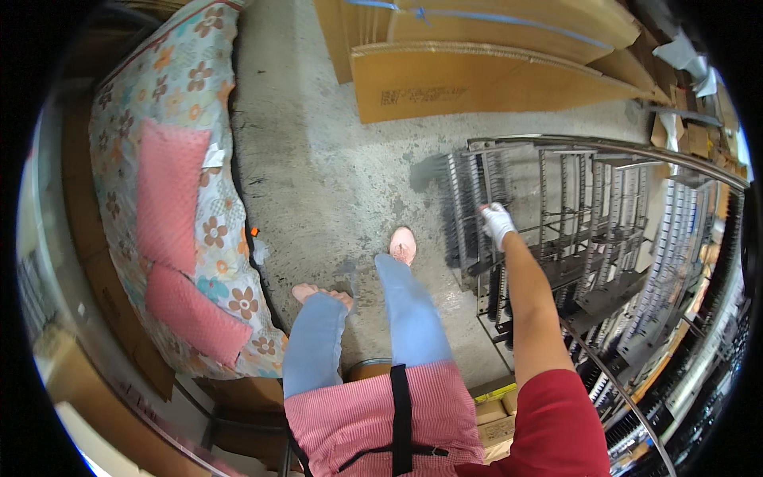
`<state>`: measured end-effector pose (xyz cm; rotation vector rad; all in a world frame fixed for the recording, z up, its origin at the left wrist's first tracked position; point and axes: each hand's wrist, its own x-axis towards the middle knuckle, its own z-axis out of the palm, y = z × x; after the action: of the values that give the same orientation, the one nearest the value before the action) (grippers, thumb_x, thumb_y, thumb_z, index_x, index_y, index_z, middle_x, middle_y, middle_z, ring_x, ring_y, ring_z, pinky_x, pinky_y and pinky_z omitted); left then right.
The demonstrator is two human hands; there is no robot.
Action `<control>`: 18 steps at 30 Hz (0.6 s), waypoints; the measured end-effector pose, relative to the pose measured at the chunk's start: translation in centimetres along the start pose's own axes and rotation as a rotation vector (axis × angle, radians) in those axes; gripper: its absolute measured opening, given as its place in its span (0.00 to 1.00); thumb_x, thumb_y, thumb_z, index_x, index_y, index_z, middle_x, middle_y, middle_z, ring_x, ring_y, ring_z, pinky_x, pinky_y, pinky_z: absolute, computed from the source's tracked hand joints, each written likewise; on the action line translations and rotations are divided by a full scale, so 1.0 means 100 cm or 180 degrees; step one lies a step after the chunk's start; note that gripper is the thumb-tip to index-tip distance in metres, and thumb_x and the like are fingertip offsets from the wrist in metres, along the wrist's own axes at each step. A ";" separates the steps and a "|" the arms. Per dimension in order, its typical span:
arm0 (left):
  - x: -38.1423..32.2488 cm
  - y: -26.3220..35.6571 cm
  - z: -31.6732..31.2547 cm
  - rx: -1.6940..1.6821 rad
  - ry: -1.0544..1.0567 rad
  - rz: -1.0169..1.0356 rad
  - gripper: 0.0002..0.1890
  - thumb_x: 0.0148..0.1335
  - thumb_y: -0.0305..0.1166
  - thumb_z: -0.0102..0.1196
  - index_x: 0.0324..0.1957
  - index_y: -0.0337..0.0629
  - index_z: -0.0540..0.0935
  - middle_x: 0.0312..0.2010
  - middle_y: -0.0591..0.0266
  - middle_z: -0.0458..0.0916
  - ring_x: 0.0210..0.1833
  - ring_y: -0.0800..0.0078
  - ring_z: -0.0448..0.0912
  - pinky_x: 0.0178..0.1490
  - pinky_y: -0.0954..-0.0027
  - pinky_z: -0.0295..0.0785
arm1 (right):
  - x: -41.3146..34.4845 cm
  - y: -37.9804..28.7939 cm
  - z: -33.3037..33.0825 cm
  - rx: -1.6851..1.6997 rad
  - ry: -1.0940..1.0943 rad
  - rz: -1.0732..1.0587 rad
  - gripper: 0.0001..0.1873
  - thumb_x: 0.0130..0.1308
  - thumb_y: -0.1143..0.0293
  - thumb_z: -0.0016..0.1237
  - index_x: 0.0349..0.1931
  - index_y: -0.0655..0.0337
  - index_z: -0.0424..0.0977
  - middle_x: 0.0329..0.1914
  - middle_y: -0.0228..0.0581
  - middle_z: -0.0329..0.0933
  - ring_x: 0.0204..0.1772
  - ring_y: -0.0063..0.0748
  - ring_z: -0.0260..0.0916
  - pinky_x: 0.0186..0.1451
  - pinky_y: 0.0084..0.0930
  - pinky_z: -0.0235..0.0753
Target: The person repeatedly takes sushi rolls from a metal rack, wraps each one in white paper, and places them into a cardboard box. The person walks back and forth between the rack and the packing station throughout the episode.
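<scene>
My right hand [498, 224], in a white glove with bare fingertips, is closed around an upright bar at the near left end of a metal rack [554, 211]. The rack is an open frame with slotted, toothed strips, and its left end looks blurred. My left hand is out of view. Before me is the grey concrete floor [334, 173], where my pink lace-up shoe [403, 241] points forward. The other pink shoe [305, 291] is partly hidden by my blue trouser leg.
Left, a flowered cloth [213, 231] covers a long low surface and carries two pink cushions [173, 197]. Flattened cardboard [477, 83] with blue strapping stands ahead. More toothed metal strips [661, 238] stand at right. Cardboard boxes [495, 426] sit by my right side.
</scene>
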<state>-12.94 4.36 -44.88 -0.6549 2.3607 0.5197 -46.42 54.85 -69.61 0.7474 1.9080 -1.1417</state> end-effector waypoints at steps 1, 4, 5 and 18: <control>-0.031 -0.021 -0.032 -0.0035 0.0125 -0.0054 0.18 0.72 0.37 0.48 0.53 0.36 0.84 0.49 0.49 0.86 0.54 0.52 0.82 0.59 0.56 0.75 | -0.035 -0.010 0.015 -0.0034 -0.0114 -0.0024 0.05 0.73 0.62 0.51 0.40 0.50 0.72 0.26 0.28 0.68 0.22 0.24 0.60 0.23 0.27 0.62; -0.113 -0.075 -0.130 -0.0192 0.0547 -0.0173 0.18 0.72 0.37 0.48 0.53 0.36 0.84 0.49 0.49 0.86 0.55 0.53 0.82 0.60 0.56 0.75 | -0.124 -0.019 0.013 0.0626 -0.1112 -0.0020 0.03 0.72 0.65 0.47 0.39 0.50 0.73 0.29 0.22 0.71 0.27 0.19 0.66 0.28 0.23 0.68; -0.157 -0.090 -0.157 -0.0258 0.0721 -0.0325 0.18 0.72 0.37 0.47 0.53 0.36 0.84 0.49 0.49 0.86 0.55 0.53 0.82 0.60 0.56 0.75 | -0.187 -0.054 0.030 0.0459 -0.1178 0.0060 0.03 0.72 0.65 0.47 0.38 0.49 0.73 0.29 0.20 0.71 0.29 0.19 0.66 0.29 0.22 0.68; -0.433 -0.020 -0.348 -0.2864 0.1063 0.3293 0.18 0.67 0.29 0.57 0.58 0.35 0.81 0.55 0.52 0.84 0.58 0.59 0.81 0.62 0.63 0.74 | -0.747 -0.264 0.118 0.0006 -0.1939 -0.3332 0.25 0.47 0.62 0.78 0.32 0.60 0.72 0.29 0.28 0.73 0.28 0.16 0.67 0.31 0.16 0.68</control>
<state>1.58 -0.99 8.52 0.2572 2.5647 2.1123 -24.11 26.06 1.71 -0.6742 1.7142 -1.6998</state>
